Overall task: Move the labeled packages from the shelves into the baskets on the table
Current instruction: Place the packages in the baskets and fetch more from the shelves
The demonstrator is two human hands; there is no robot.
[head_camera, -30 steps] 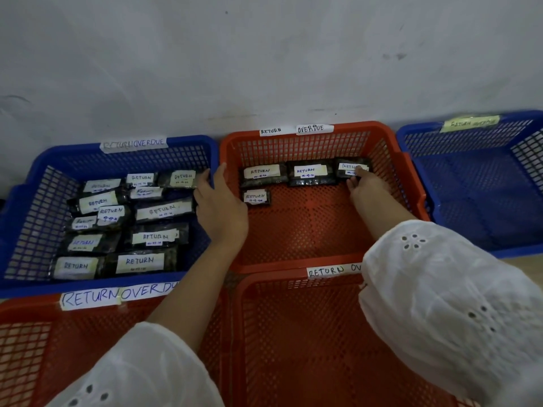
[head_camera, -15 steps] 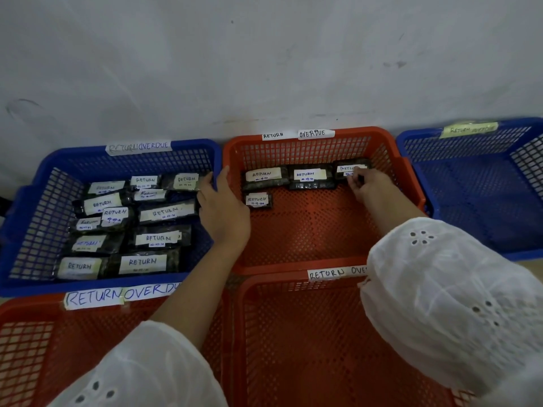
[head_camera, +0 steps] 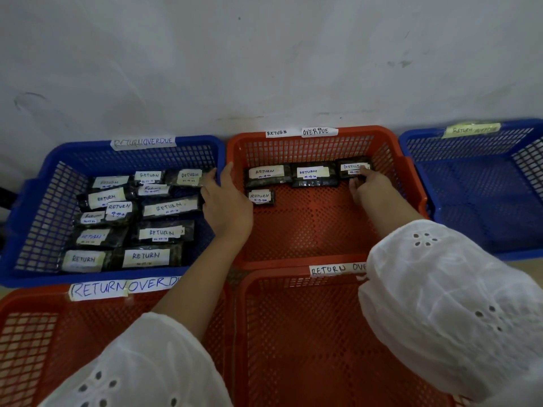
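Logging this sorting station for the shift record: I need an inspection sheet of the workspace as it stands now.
Surface: table, almost hidden under baskets; pale strip at right.
Job's things: left blue basket holds about a dozen labelled packages; centre orange basket holds four packages; no packages visible in right blue basket, front-left orange basket, front-right orange basket.
Clutter: nothing seen.
Grips: right grip pinches the rightmost package in the centre orange basket; left grip lies open across the adjoining rims of the left blue and centre orange baskets.
Cables: nothing seen.
Surroundings: scuffed white wall behind.
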